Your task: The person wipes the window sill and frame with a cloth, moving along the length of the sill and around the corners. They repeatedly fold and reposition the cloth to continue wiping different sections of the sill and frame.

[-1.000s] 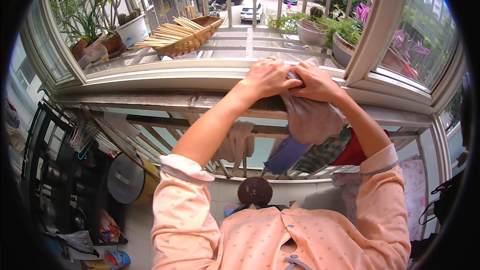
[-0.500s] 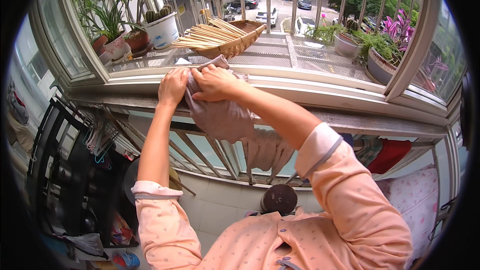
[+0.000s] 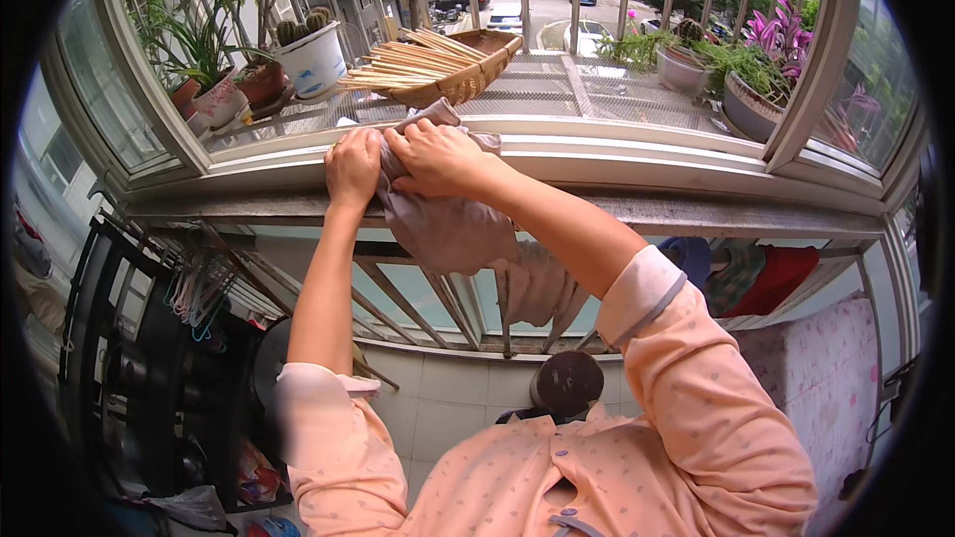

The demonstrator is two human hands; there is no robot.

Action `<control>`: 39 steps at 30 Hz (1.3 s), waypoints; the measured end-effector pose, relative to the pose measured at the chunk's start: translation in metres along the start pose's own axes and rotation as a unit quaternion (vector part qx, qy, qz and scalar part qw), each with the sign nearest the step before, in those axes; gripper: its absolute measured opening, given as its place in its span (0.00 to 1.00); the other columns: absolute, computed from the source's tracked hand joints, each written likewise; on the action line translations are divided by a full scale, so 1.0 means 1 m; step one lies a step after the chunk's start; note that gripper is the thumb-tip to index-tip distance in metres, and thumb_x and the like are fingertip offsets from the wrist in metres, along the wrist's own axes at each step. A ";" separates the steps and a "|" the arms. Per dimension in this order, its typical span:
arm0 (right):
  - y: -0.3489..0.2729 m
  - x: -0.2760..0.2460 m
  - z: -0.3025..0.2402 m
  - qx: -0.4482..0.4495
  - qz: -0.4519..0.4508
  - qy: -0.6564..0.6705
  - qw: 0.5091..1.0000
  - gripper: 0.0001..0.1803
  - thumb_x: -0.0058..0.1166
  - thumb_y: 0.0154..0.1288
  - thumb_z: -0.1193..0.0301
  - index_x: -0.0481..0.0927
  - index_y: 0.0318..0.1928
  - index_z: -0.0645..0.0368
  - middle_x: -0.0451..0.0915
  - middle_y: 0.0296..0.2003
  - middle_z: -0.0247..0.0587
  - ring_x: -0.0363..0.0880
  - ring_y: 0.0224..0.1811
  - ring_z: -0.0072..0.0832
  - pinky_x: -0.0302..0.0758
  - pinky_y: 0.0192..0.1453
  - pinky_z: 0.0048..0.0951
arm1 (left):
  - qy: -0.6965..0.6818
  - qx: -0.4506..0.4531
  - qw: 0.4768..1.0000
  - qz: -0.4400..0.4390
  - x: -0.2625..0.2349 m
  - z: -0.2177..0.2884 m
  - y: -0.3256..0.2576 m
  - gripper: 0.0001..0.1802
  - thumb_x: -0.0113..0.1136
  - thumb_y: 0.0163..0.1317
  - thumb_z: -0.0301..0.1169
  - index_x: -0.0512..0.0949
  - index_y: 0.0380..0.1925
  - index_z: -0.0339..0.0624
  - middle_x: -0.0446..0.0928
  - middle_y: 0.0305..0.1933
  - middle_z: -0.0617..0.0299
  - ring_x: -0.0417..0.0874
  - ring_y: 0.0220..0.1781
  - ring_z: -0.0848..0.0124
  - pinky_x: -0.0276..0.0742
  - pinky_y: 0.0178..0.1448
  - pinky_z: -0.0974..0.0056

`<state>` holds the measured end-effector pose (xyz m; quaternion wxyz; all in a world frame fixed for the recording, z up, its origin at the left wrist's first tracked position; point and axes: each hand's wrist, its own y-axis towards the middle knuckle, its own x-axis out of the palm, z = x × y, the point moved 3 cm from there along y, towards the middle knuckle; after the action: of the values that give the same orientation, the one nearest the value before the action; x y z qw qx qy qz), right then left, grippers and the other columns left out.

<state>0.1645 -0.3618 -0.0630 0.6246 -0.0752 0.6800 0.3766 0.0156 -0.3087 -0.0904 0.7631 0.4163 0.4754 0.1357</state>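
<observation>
A greyish-mauve cloth (image 3: 443, 229) drapes over the white window rail, its lower part hanging down below the sill. My left hand (image 3: 354, 167) is closed at the cloth's left edge, with its fingertips hidden over the rail. Beside it, my right hand (image 3: 438, 157) grips the cloth's upper part, fingers bent over the bunched fabric. A folded end of the cloth sticks up just beyond my right hand, close to a woven bamboo basket (image 3: 468, 85). Many pale wooden sticks (image 3: 413, 62) lie across that basket.
Potted plants stand on the mesh ledge: a cactus pot (image 3: 311, 58) at left, a purple-flowered pot (image 3: 751, 104) at right. Metal bars enclose the ledge. Below the sill, a rack holds a beige cloth (image 3: 537, 283) and a red cloth (image 3: 774, 280). A round dark stool (image 3: 567, 383) stands on the tiles.
Both hands keep hold of the cloth and have shifted slightly right in the picture. The whole view has moved a little. My left wrist looks slightly turned.
</observation>
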 end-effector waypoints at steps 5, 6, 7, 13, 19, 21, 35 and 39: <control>-0.002 0.005 -0.001 0.007 0.015 -0.022 1.000 0.40 0.59 0.53 0.49 0.66 0.58 0.67 0.77 0.46 0.51 0.74 0.51 0.41 0.72 0.52 0.35 | 0.001 -0.011 1.000 -0.002 0.001 0.002 0.002 0.17 0.43 0.65 0.38 0.79 0.32 0.40 0.80 0.39 0.55 0.79 0.44 0.56 0.71 0.50 0.53; -0.002 0.005 -0.001 0.008 0.017 -0.025 1.000 0.40 0.59 0.53 0.49 0.66 0.58 0.66 0.77 0.46 0.51 0.74 0.51 0.41 0.72 0.52 0.35 | -0.004 -0.012 1.000 -0.007 0.001 0.004 0.003 0.17 0.43 0.65 0.38 0.79 0.30 0.40 0.80 0.38 0.55 0.79 0.43 0.55 0.71 0.49 0.53; -0.002 0.006 -0.001 0.008 0.020 -0.028 0.999 0.40 0.58 0.54 0.49 0.66 0.58 0.66 0.77 0.46 0.51 0.74 0.51 0.41 0.72 0.52 0.35 | -0.009 -0.015 1.000 -0.012 0.000 0.005 0.004 0.17 0.43 0.65 0.38 0.79 0.30 0.40 0.79 0.38 0.54 0.79 0.43 0.55 0.71 0.49 0.53; -0.005 0.007 0.003 0.003 0.019 -0.022 1.000 0.39 0.57 0.55 0.48 0.67 0.58 0.65 0.77 0.47 0.51 0.74 0.51 0.42 0.72 0.52 0.37 | 0.000 -0.055 0.997 -0.047 -0.001 0.012 0.009 0.16 0.44 0.62 0.36 0.79 0.28 0.39 0.79 0.38 0.53 0.78 0.43 0.52 0.71 0.49 0.52; -0.011 0.003 0.008 -0.009 0.002 -0.013 1.000 0.38 0.55 0.59 0.51 0.64 0.60 0.66 0.76 0.45 0.52 0.73 0.51 0.45 0.72 0.52 0.38 | -0.012 -0.049 0.997 -0.058 -0.002 0.022 0.011 0.16 0.44 0.61 0.36 0.80 0.29 0.39 0.79 0.36 0.51 0.79 0.41 0.51 0.71 0.49 0.51; -0.017 0.001 0.011 -0.008 0.007 -0.014 1.000 0.37 0.55 0.59 0.51 0.64 0.60 0.66 0.76 0.45 0.53 0.73 0.51 0.45 0.72 0.52 0.39 | -0.021 -0.030 0.996 -0.076 -0.002 0.031 0.014 0.16 0.45 0.61 0.36 0.80 0.28 0.38 0.79 0.36 0.50 0.79 0.41 0.51 0.72 0.48 0.51; -0.141 -0.062 0.082 0.033 0.000 -0.021 0.999 0.31 0.56 0.59 0.54 0.67 0.52 0.65 0.76 0.42 0.52 0.74 0.47 0.44 0.71 0.52 0.41 | -0.063 0.133 0.980 -0.130 0.037 0.174 0.016 0.16 0.48 0.61 0.36 0.77 0.23 0.35 0.77 0.31 0.47 0.79 0.38 0.49 0.74 0.44 0.50; -0.153 -0.065 0.088 0.040 0.013 -0.023 0.999 0.32 0.57 0.58 0.54 0.67 0.52 0.66 0.76 0.43 0.51 0.74 0.48 0.44 0.70 0.53 0.40 | -0.063 0.103 0.983 -0.135 0.039 0.189 0.012 0.16 0.49 0.61 0.38 0.77 0.26 0.35 0.77 0.34 0.46 0.78 0.39 0.48 0.74 0.46 0.50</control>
<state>0.3350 -0.4399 -0.0625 0.6380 -0.0321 0.6807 0.3586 0.1961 -0.3733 -0.0673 0.7558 0.4322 0.4898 -0.0448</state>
